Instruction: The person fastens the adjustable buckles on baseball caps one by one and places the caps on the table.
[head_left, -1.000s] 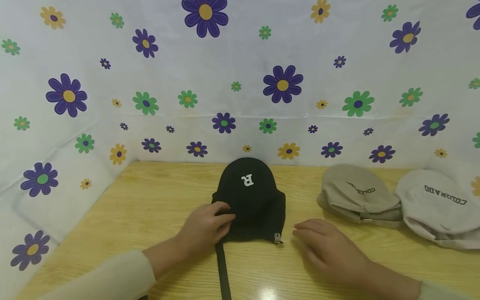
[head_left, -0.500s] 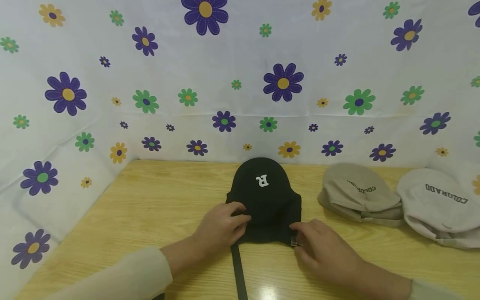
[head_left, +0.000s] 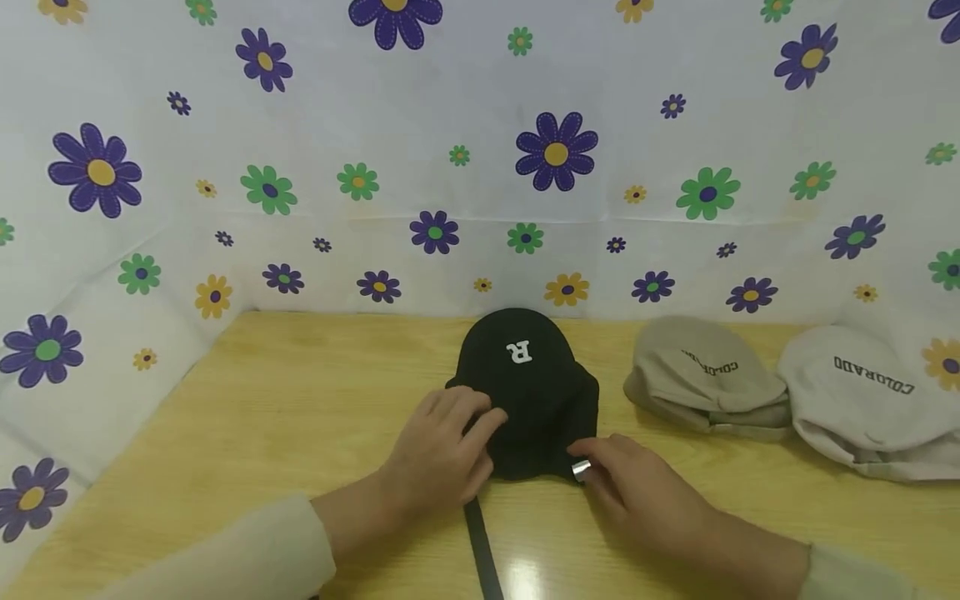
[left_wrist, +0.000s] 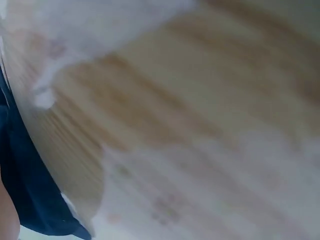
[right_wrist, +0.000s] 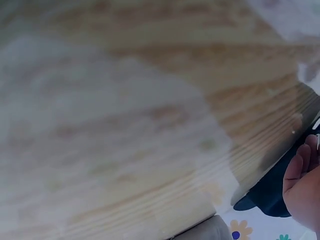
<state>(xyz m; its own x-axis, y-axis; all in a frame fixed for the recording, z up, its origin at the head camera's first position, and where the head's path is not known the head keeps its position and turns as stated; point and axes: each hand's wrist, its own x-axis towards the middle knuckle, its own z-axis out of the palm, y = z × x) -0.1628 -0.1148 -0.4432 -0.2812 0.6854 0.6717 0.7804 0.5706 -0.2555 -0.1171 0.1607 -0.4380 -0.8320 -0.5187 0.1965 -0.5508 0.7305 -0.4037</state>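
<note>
A black cap with a white letter R lies in the middle of the table. My left hand holds its left side with bent fingers. From beneath that hand a black strap runs toward me. At the cap's lower right corner, my right hand pinches a small shiny metal clasp; its thumb is partly hidden. In the left wrist view only a dark edge of the cap shows. The right wrist view has the cap beside my right hand.
Two more caps lie to the right on the wooden table: a beige one and a pale one, both lettered COLORADO. A flowered white cloth rises behind the table and along its left side.
The black cap has shifted right with my left hand. My right hand, apart from it a second ago, has come to the cap's corner and taken hold of the metal clasp, which is now tilted.
</note>
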